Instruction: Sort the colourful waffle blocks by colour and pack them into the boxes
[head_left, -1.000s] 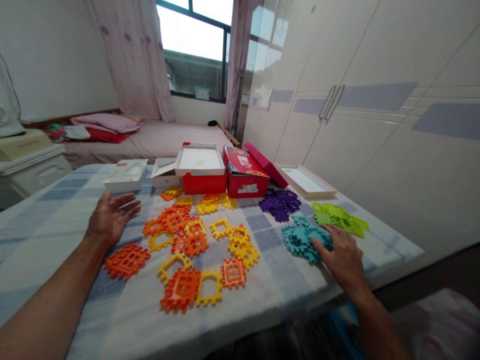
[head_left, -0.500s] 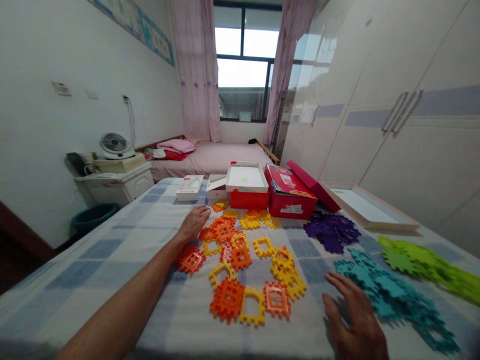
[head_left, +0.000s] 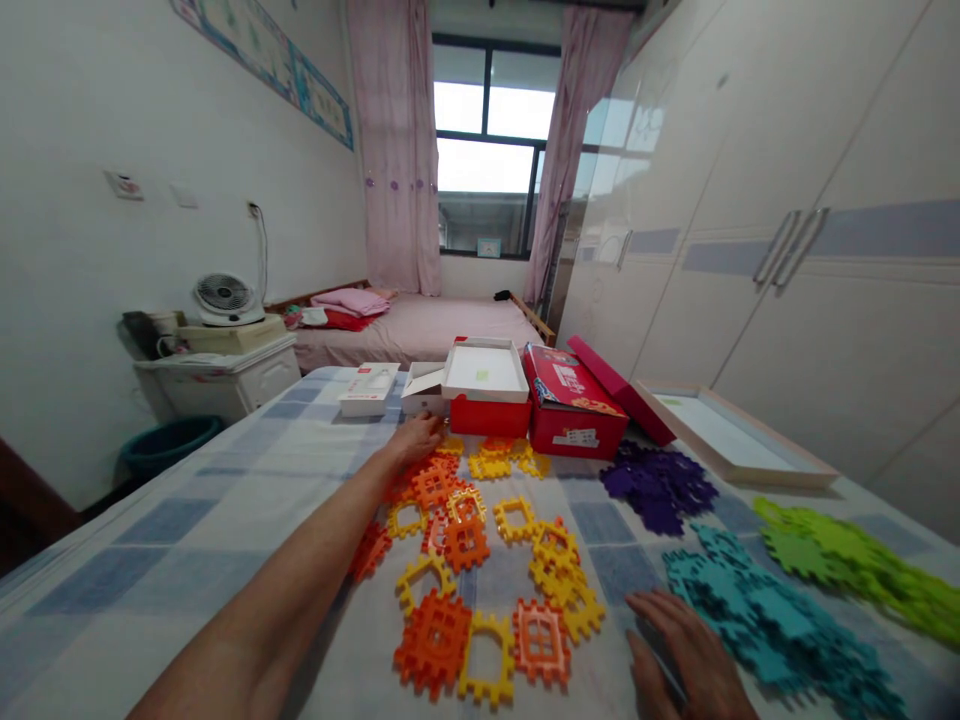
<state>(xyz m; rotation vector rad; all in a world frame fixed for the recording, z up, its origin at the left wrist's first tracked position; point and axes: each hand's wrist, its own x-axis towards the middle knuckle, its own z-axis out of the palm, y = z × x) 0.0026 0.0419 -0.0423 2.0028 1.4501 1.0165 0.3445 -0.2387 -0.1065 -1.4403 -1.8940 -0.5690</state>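
My left hand (head_left: pixel 417 437) reaches to the far end of a loose spread of orange and yellow toothed plastic building pieces (head_left: pixel 466 540). Its fingers bend downward near a white box, and the fingertips and anything under them are hidden. At the near end lie a dark orange piece (head_left: pixel 433 643), a yellow frame piece (head_left: pixel 487 660) and a light orange window piece (head_left: pixel 541 642). My right hand (head_left: pixel 686 655) rests low over the cloth, open, thumb apart from the fingers, with nothing seen in it. Beside it lies a heap of teal pieces (head_left: pixel 772 610).
Purple pieces (head_left: pixel 660 485) and lime-green pieces (head_left: pixel 847 550) lie in heaps on the right. Along the back stand a small white box (head_left: pixel 369 390), an open white tray lid (head_left: pixel 486 372) on a red box, a larger red box (head_left: pixel 576 400) and a shallow tray (head_left: pixel 739 430).
My left hand has moved farther and to the right, now covering where an orange-yellow piece lay. My right hand has shifted slightly left and nearer in view. The whole view has tilted up a little.
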